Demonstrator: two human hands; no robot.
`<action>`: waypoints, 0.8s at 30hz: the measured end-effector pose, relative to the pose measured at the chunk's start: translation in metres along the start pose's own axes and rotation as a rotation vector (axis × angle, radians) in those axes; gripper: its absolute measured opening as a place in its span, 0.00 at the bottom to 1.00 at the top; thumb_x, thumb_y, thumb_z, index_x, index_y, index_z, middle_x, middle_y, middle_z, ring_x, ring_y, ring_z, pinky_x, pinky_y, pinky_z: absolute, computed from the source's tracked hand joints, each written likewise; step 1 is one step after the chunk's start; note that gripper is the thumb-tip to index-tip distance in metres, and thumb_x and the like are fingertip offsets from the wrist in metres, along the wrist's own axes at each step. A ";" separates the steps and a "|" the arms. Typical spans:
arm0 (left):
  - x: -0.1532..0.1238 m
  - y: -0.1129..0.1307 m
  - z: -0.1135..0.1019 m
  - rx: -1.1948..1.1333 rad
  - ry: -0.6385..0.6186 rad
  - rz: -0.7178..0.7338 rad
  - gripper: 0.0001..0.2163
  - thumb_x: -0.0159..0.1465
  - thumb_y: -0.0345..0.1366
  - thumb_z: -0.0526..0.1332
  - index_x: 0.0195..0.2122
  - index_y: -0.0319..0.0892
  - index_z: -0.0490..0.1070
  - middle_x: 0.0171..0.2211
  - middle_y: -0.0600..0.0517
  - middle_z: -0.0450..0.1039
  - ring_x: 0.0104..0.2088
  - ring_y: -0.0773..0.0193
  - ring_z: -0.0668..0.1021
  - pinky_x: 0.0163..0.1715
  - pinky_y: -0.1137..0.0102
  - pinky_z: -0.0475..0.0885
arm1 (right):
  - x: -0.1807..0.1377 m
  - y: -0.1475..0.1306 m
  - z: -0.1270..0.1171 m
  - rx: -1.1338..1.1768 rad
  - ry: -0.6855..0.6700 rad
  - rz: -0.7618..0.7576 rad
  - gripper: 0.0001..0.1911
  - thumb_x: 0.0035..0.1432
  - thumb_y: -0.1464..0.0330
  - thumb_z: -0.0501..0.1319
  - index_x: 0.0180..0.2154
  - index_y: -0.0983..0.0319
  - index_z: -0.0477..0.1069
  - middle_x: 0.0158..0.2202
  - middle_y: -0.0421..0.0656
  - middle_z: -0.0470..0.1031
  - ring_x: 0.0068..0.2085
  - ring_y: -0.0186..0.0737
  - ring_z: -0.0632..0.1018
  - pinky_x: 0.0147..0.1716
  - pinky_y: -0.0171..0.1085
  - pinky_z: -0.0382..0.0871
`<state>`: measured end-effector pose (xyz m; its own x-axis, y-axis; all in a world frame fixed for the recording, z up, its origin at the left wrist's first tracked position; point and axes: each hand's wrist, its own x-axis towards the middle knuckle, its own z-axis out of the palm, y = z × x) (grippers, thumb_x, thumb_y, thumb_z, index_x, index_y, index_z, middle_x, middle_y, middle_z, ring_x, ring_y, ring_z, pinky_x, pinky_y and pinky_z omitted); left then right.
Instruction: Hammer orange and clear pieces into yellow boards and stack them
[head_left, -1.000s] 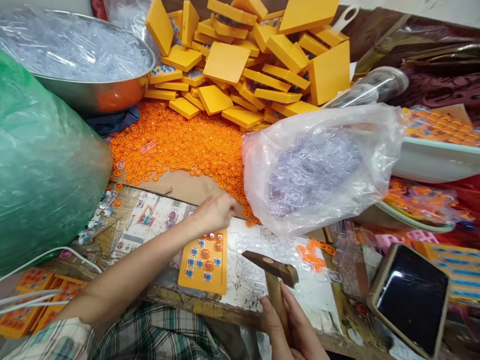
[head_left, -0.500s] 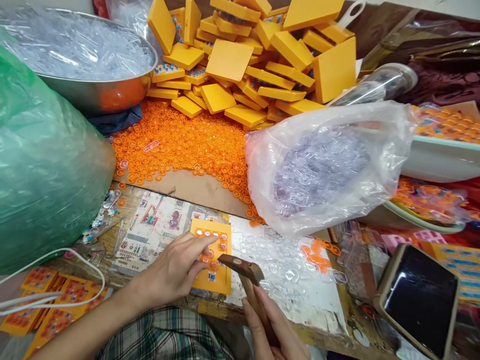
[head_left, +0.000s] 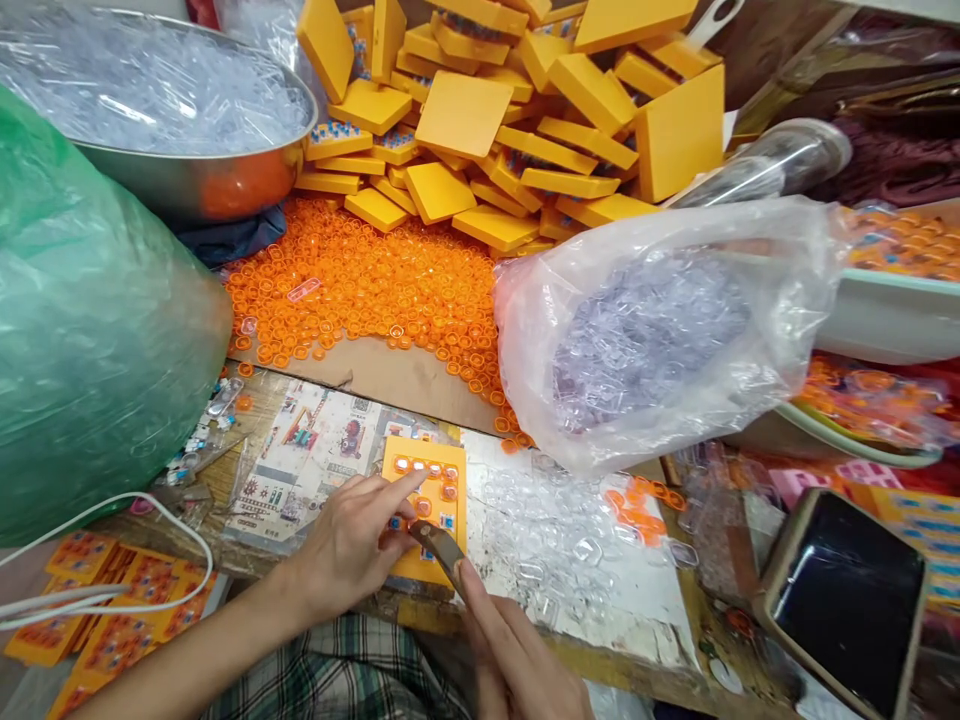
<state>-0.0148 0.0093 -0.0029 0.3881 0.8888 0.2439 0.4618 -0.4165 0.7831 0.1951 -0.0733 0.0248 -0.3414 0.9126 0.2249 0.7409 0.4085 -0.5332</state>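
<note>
A yellow square panel (head_left: 456, 460) lies flat in front of me, with orange caps (head_left: 420, 466) along its upper rows and small blue-and-white parts lower down. My left hand (head_left: 349, 540) rests on the panel's left side, index finger stretched over the upper caps and thumb lower, apart from it. In my right hand (head_left: 510, 640) is a hammer (head_left: 441, 545), its head over the lower middle of the panel beside my left thumb. Whether the head touches a cap I cannot tell. The fingers of the right hand cover most of the handle.
Loose orange caps (head_left: 360, 290) are heaped behind, below a pile of yellow panels (head_left: 461, 115). Clear plastic pieces fill a white bag (head_left: 517, 360) and a metal bowl (head_left: 247, 180). A green bag (head_left: 112, 330) stands left; a dark-screened device (head_left: 847, 600) lies right.
The hammer has swung down and left, bringing its head over the lower caps on the panel. My right hand has tilted with it. My left hand has barely moved.
</note>
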 end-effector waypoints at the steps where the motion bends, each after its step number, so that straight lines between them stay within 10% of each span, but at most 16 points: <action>1: 0.000 0.000 0.000 -0.004 0.000 -0.015 0.27 0.59 0.24 0.58 0.61 0.43 0.60 0.39 0.50 0.80 0.39 0.56 0.79 0.42 0.57 0.75 | 0.001 0.001 0.002 0.005 -0.015 0.019 0.34 0.62 0.80 0.50 0.67 0.58 0.51 0.39 0.47 0.79 0.35 0.37 0.82 0.33 0.30 0.77; 10: 0.019 0.000 -0.029 -0.101 -0.050 -0.094 0.25 0.56 0.31 0.68 0.56 0.42 0.67 0.40 0.49 0.79 0.42 0.59 0.79 0.47 0.62 0.74 | 0.006 0.004 0.000 0.087 0.222 0.107 0.29 0.62 0.76 0.57 0.64 0.56 0.60 0.47 0.46 0.79 0.42 0.39 0.82 0.40 0.32 0.78; 17: 0.000 0.006 -0.003 0.006 -0.077 0.004 0.23 0.62 0.26 0.58 0.59 0.43 0.63 0.40 0.48 0.78 0.39 0.58 0.79 0.39 0.61 0.77 | 0.008 0.001 -0.002 0.161 0.085 0.057 0.34 0.62 0.80 0.55 0.66 0.56 0.54 0.45 0.46 0.79 0.42 0.36 0.82 0.39 0.30 0.77; 24: -0.002 0.007 0.002 0.086 -0.012 0.142 0.31 0.67 0.28 0.54 0.68 0.46 0.43 0.43 0.46 0.78 0.40 0.59 0.80 0.40 0.62 0.78 | 0.008 -0.001 -0.004 0.148 0.120 0.044 0.35 0.60 0.81 0.56 0.66 0.55 0.55 0.46 0.45 0.79 0.42 0.36 0.82 0.40 0.30 0.76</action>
<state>-0.0108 0.0037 0.0011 0.4638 0.8176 0.3412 0.4678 -0.5531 0.6894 0.1940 -0.0666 0.0298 -0.2325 0.9286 0.2891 0.6573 0.3691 -0.6570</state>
